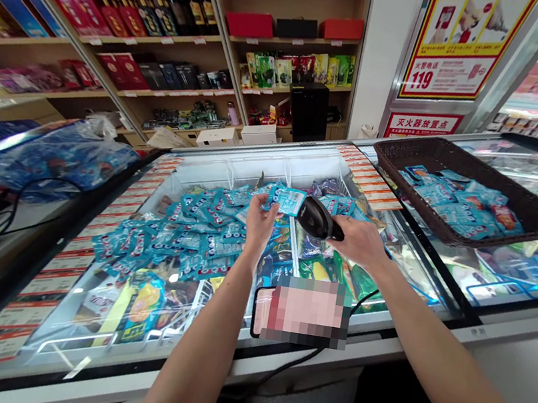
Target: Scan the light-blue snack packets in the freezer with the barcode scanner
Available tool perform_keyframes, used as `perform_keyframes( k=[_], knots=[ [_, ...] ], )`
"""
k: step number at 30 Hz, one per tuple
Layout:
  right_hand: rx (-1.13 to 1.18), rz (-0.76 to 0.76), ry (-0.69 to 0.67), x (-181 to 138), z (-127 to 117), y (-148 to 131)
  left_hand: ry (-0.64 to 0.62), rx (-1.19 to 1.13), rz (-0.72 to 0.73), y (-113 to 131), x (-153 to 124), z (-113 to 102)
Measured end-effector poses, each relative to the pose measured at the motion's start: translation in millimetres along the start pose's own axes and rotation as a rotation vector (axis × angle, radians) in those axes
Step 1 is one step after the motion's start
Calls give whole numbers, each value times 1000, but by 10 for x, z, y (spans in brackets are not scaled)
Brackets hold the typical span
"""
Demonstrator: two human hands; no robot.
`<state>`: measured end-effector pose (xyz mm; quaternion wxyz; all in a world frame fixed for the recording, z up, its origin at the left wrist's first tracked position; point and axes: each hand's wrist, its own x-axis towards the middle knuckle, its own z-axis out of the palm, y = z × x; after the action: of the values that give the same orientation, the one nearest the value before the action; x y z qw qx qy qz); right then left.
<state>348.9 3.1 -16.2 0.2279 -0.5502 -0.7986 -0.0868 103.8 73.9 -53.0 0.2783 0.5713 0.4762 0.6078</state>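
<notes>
Pinched in my left hand (pixel 260 217) is a small blue snack packet (pixel 289 200), its pale printed side turned up. My right hand (pixel 358 238) grips the handle of a black barcode scanner (pixel 317 219), whose head is right beside the packet. Below and to the left, a wide heap of similar blue packets (pixel 209 226) covers part of the freezer's glass top. A phone (pixel 300 314) lies near the front edge between my forearms, its screen blurred out.
A dark woven basket (pixel 478 185) with more blue packets stands at the right. A clear plastic bag (pixel 68 158) of blue packets sits at the left. Black cable (pixel 285 365) runs along the front edge. Shelves (pixel 171 42) of boxes and bottles stand behind the chest freezer.
</notes>
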Motion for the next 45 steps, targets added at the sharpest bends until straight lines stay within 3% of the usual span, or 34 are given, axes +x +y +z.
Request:
perform_keyframes(
  k=[6,11,14,18,21,34,40,45],
  knots=[
    [-34,95,34,7,21,126,306,414,162,99,11,-149],
    [-51,122,17,9,33,171,352,774,154,137,14,-255],
    [-41,112,26,8,36,169,217,865,244,178,-1,-208],
    [-25,106,26,6,41,169,-269,789,461,163,19,-37],
    [-24,102,21,0,41,171,-431,797,429,102,39,63],
    [-13,111,13,-14,47,187,-327,883,268,-28,140,49],
    [-19,105,33,-28,61,178,-106,590,125,-27,214,-21],
    [-21,65,40,-44,46,143,-63,232,1,11,217,-70]
  ],
)
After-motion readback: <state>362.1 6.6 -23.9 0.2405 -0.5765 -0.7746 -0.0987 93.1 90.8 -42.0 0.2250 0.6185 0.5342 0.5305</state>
